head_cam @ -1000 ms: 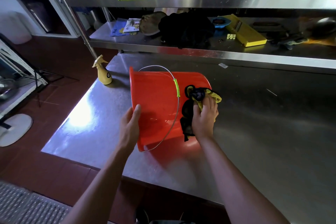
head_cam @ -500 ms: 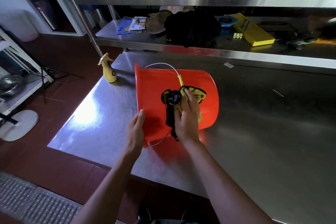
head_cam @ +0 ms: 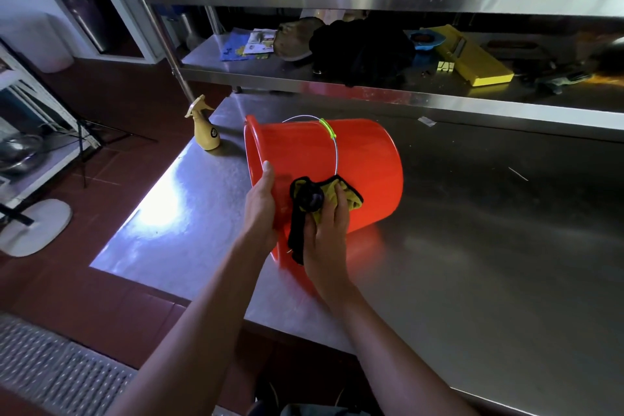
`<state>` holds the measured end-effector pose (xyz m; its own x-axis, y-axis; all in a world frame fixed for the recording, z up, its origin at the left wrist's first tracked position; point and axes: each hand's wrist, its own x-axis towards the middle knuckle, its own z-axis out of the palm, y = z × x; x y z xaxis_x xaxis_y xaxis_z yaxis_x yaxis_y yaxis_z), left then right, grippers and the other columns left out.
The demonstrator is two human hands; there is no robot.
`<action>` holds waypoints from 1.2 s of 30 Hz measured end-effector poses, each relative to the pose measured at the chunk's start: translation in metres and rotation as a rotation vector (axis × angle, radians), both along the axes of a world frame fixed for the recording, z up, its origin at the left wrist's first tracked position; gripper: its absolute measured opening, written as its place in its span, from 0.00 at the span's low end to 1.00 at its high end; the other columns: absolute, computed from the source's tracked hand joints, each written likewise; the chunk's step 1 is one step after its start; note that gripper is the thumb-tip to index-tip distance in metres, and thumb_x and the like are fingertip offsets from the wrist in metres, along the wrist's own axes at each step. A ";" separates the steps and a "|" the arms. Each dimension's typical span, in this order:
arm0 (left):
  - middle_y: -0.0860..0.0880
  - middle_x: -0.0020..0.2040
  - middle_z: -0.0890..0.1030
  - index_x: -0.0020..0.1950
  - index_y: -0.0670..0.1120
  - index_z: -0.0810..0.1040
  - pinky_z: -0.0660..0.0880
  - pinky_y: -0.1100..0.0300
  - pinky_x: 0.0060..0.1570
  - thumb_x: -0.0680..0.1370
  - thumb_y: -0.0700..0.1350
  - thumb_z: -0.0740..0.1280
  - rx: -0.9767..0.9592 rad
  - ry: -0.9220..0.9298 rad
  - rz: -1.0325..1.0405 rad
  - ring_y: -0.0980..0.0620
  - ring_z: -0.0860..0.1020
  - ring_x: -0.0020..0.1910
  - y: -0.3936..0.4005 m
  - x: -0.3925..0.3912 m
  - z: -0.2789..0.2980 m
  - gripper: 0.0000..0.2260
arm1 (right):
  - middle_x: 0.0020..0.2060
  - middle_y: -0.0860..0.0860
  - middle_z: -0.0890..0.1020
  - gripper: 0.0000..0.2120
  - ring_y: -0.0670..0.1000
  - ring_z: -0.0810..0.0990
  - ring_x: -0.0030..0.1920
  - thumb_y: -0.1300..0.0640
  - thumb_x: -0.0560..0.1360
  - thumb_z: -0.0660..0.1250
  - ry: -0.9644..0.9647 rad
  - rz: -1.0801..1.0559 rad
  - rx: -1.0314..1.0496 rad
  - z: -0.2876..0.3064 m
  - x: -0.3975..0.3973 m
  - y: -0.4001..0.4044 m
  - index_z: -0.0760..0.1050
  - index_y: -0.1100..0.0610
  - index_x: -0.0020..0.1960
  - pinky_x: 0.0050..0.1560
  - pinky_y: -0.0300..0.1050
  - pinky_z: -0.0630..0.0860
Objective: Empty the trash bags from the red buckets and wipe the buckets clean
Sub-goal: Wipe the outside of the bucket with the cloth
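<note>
Stainless steel table [head_cam: 489, 246] bears a red bucket [head_cam: 364, 159] lying on its side and a yellow spray bottle [head_cam: 206, 132] near the far left corner.
</note>
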<state>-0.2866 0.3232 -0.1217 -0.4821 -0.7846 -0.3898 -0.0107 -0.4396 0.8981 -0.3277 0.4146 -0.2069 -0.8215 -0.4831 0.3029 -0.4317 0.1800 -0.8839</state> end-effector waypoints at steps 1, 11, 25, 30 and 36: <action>0.48 0.49 0.88 0.61 0.43 0.82 0.82 0.57 0.45 0.82 0.65 0.61 0.004 0.002 0.002 0.50 0.87 0.48 -0.003 -0.001 0.001 0.26 | 0.79 0.57 0.59 0.27 0.56 0.59 0.79 0.55 0.82 0.59 0.019 0.017 0.002 -0.002 0.006 0.000 0.55 0.50 0.79 0.78 0.56 0.60; 0.44 0.56 0.87 0.68 0.42 0.79 0.83 0.51 0.54 0.79 0.69 0.62 -0.002 -0.053 0.072 0.45 0.86 0.52 -0.014 -0.007 0.001 0.33 | 0.76 0.29 0.46 0.34 0.39 0.56 0.78 0.56 0.84 0.59 -0.102 0.161 -0.067 -0.013 0.032 0.005 0.45 0.24 0.73 0.75 0.50 0.65; 0.37 0.48 0.87 0.55 0.39 0.85 0.81 0.57 0.34 0.82 0.64 0.62 -0.095 -0.070 0.050 0.41 0.86 0.43 0.003 0.016 -0.006 0.28 | 0.74 0.58 0.69 0.24 0.60 0.66 0.75 0.58 0.76 0.64 0.216 0.034 0.126 0.038 -0.065 -0.016 0.71 0.61 0.72 0.73 0.58 0.64; 0.37 0.47 0.87 0.52 0.41 0.85 0.83 0.51 0.43 0.82 0.65 0.61 -0.100 -0.066 0.064 0.39 0.86 0.46 0.007 0.017 -0.009 0.28 | 0.74 0.53 0.69 0.24 0.55 0.64 0.75 0.52 0.78 0.63 0.185 0.087 0.115 0.037 -0.082 -0.013 0.71 0.57 0.73 0.75 0.55 0.59; 0.37 0.44 0.87 0.52 0.41 0.86 0.81 0.50 0.42 0.81 0.67 0.60 -0.115 -0.087 0.128 0.36 0.86 0.46 0.010 0.012 -0.009 0.31 | 0.73 0.55 0.71 0.25 0.55 0.66 0.74 0.46 0.81 0.58 0.041 -0.024 -0.020 0.015 -0.083 0.001 0.69 0.56 0.74 0.74 0.61 0.62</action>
